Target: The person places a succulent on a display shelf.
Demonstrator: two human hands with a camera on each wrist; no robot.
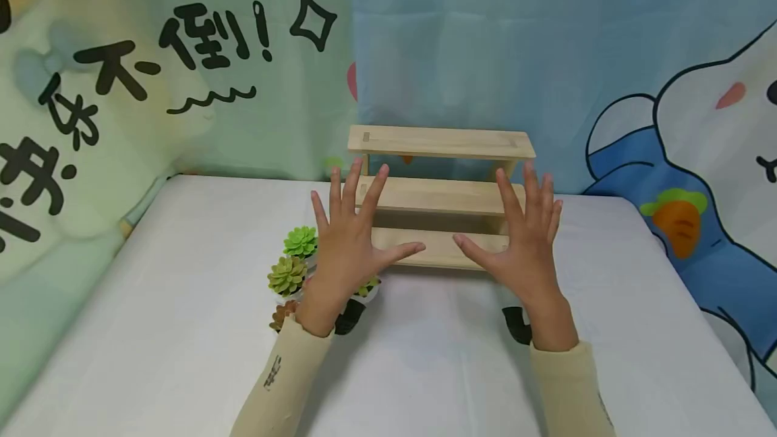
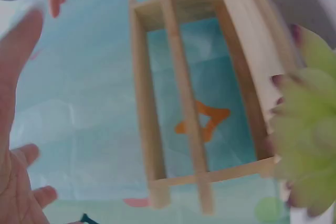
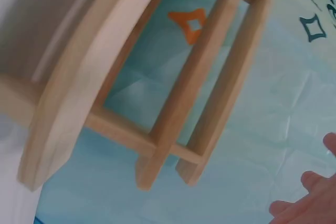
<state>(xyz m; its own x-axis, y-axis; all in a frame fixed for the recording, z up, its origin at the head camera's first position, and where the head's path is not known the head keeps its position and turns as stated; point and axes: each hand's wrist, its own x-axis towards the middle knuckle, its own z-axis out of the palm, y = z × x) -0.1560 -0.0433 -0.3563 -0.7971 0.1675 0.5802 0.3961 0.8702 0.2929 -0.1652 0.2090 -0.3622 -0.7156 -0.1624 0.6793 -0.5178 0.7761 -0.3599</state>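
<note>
With both grips spread wide and holding nothing, the left hand [image 1: 346,248] and right hand [image 1: 525,251] should be closed evenly on the three-tiered pale wooden stand [image 1: 440,194] at twelve o'clock.

a stepped shelf [image 1: 441,197] is standing at the far middle of the worktop [image 1: 182,329], against the backdrop [image 1: 485,39] hanging behind it. small potted plants [image 1: 291,268] are sitting in a cluster just near-left of the shelf.

I see my left hand [image 1: 346,248] at centre frame, fingers spread and straight, palm down; my right hand [image 1: 522,248] mirrors it just right of centre; cream sleeves run to the bottom edge.
</note>
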